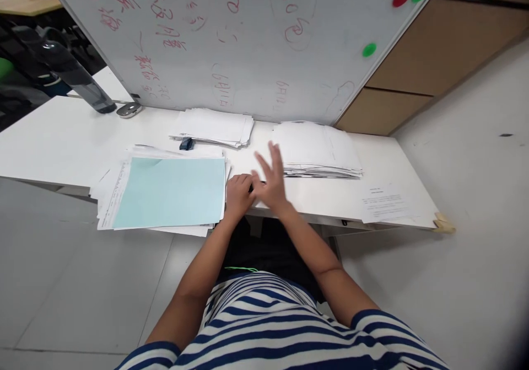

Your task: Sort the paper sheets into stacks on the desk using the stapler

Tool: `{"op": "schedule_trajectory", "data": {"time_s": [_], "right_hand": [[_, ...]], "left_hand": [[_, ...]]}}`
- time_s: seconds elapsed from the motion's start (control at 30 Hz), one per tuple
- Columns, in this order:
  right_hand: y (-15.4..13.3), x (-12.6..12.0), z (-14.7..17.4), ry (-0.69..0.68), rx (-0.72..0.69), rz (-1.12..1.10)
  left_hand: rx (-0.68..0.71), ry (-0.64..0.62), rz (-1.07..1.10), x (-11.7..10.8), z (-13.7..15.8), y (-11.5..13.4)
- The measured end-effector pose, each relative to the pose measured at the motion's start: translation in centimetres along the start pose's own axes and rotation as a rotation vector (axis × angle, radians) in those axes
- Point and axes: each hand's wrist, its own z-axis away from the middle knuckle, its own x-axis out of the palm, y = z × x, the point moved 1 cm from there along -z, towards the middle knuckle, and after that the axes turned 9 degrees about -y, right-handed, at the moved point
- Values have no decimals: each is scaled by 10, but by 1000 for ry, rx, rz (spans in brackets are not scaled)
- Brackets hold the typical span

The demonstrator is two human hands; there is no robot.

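Observation:
My left hand rests at the front edge of the white desk, its fingers curled around a small dark thing that is mostly hidden. Right beside it, my right hand is slightly blurred, with fingers spread and raised; its thumb side comes close to the left fingertips. A pale blue sheet tops a stack of papers to the left of my left hand. Beyond my right hand sits a thick pile of white paper. A dark blue clip-like object lies by another white paper stack.
A whiteboard with red writing and round magnets stands along the desk's back. A dark bottle and a grey mouse are at the left. One printed sheet lies near the right edge, close to a wall.

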Motion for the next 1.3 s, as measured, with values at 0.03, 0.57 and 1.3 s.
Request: {"op": "schedule_trajectory", "data": {"time_s": [0.03, 0.57, 1.3], "right_hand": [[27, -12, -7, -3, 46, 76], [181, -44, -10, -221, 431, 220], [183, -34, -2, 259, 317, 65]], "left_hand": [[9, 16, 11, -1, 0, 1], [-159, 147, -184, 7, -10, 26], [-148, 118, -112, 5, -10, 23]]}}
